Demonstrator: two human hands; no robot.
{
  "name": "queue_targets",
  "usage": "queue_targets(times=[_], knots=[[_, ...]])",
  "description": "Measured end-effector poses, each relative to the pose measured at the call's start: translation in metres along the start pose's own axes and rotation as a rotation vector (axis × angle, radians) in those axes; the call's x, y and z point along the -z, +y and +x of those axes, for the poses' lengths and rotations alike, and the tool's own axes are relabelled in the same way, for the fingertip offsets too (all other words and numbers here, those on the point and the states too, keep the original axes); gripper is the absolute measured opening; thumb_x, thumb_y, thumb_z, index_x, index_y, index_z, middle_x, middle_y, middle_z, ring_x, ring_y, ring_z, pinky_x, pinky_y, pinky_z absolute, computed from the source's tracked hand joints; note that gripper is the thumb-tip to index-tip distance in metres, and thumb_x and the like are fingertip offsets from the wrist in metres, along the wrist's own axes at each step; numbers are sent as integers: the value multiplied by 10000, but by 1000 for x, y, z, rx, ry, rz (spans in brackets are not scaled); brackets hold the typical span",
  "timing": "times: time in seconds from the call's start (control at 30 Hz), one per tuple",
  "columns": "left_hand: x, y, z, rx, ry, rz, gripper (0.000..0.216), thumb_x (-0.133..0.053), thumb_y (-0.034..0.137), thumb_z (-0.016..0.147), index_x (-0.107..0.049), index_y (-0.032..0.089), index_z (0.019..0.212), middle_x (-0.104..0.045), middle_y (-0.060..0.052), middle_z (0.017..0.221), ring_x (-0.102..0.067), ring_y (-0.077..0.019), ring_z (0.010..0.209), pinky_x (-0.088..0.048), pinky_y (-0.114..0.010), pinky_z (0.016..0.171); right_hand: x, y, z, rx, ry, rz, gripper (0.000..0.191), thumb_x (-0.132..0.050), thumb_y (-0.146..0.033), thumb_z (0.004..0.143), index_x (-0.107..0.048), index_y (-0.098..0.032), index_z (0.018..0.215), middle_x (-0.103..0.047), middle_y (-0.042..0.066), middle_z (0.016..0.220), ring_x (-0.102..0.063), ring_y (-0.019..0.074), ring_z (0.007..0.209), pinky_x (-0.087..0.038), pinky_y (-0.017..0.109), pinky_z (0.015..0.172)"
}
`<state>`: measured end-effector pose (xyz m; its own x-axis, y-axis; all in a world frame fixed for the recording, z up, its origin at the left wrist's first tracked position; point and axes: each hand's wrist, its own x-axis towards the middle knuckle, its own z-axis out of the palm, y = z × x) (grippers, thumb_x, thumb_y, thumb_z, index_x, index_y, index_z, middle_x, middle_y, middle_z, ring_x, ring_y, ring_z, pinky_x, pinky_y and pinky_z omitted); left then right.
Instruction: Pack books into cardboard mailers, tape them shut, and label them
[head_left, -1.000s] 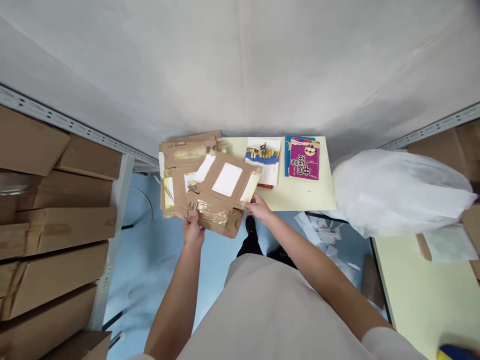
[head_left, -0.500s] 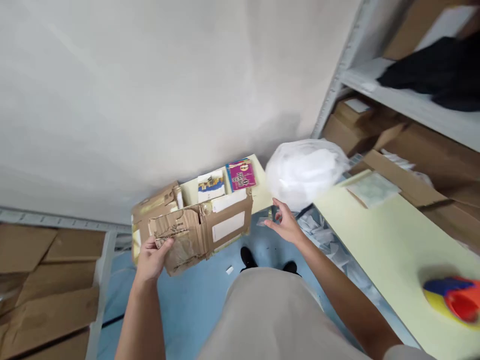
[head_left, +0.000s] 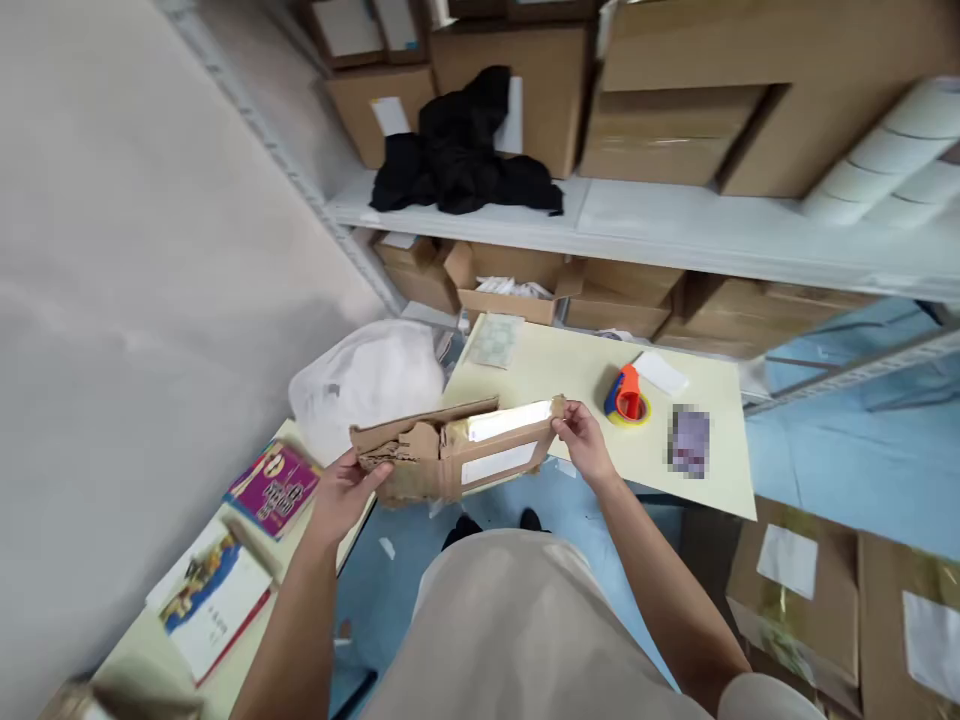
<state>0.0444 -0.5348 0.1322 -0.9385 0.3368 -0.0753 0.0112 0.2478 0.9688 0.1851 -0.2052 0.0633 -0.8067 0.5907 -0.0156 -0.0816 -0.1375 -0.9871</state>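
I hold a flattened, torn cardboard box [head_left: 450,455] with white labels in front of me, over the near edge of a pale yellow table [head_left: 570,375]. My left hand [head_left: 341,492] grips its ragged left end. At its right end my right hand [head_left: 583,440] pinches the top corner. An orange and blue tape dispenser [head_left: 627,396] lies on the table just right of my right hand.
A white plastic bag [head_left: 367,380] sits between this table and a second table at lower left with a magenta book [head_left: 271,487] and a picture book [head_left: 214,590]. Shelves behind hold cardboard boxes [head_left: 660,110], black cloth [head_left: 461,150] and white rolls. More boxes [head_left: 810,590] lie at lower right.
I have turned to the right, carrying the cardboard away from the book table toward the other table. My right hand, free half a second ago, now grips its right end.
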Motion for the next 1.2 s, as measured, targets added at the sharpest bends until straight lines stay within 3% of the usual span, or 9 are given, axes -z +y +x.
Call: queue_targets(times=[0.1,0.2,0.33,0.47,0.63,0.8,0.97,1.07,1.2], knots=[[-51,6,46,-37,-120,47,491,-780,466,622,-642,165,984,-716,-97,994,-666,-245,946,-524,-407,890,35,-7,3,43,172,3,228,-672,-381,758,-531,-232,858,-536,-20,751,-472,130,659,-404,270,628],[-92,3,86,-63,-177,90,457,-741,474,660,-636,175,988,-694,-90,1011,-655,-234,963,-506,-392,907,54,-10,7,71,235,-51,200,-654,-373,769,-519,-229,800,-549,-5,770,-508,150,727,-428,294,690],[-130,-12,131,-77,-249,79,331,-650,484,746,-644,182,882,-683,-84,969,-648,-218,943,-492,-374,906,56,-10,18,94,219,-147,191,-616,-385,780,-504,-236,822,-571,25,884,-546,181,854,-447,332,773],[-157,-29,162,-87,-201,41,345,-702,431,716,-592,192,939,-636,-87,1054,-601,-240,1083,-454,-412,976,44,-10,32,47,276,-227,220,-574,-421,790,-448,-244,820,-545,26,887,-517,158,749,-433,289,639],[-167,-39,169,48,-82,0,844,-820,364,613,-364,229,1310,-443,-145,1349,-480,-281,1264,-462,-408,995,23,-11,44,-50,429,-152,273,-583,-453,789,-398,-256,827,-535,15,910,-503,132,714,-450,266,627],[-169,-38,174,248,-241,-111,820,-768,327,666,-302,255,1337,-421,-153,1394,-540,-269,1201,-528,-375,888,9,-2,34,-198,434,-80,296,-634,-457,780,-424,-254,827,-537,0,860,-530,139,761,-493,320,730],[-185,-41,184,62,-480,69,572,-657,182,682,-464,195,1221,-593,-110,1149,-594,-265,1090,-498,-414,917,19,9,22,-246,303,-297,262,-624,-452,791,-491,-231,839,-563,13,808,-512,147,709,-468,296,656],[-191,-48,186,-16,-542,167,600,-658,233,705,-479,177,1276,-485,-159,1355,-453,-326,1295,-377,-481,1068,32,7,28,-205,198,-540,192,-548,-409,843,-555,-224,892,-590,42,821,-534,178,714,-477,330,650],[-190,-54,192,-55,-663,247,721,-655,448,768,-433,158,1390,-254,-175,1556,-146,-354,1461,-188,-497,1174,46,-1,50,7,6,-817,181,-478,-283,880,-624,-231,971,-618,101,1015,-573,257,969,-469,456,882]])
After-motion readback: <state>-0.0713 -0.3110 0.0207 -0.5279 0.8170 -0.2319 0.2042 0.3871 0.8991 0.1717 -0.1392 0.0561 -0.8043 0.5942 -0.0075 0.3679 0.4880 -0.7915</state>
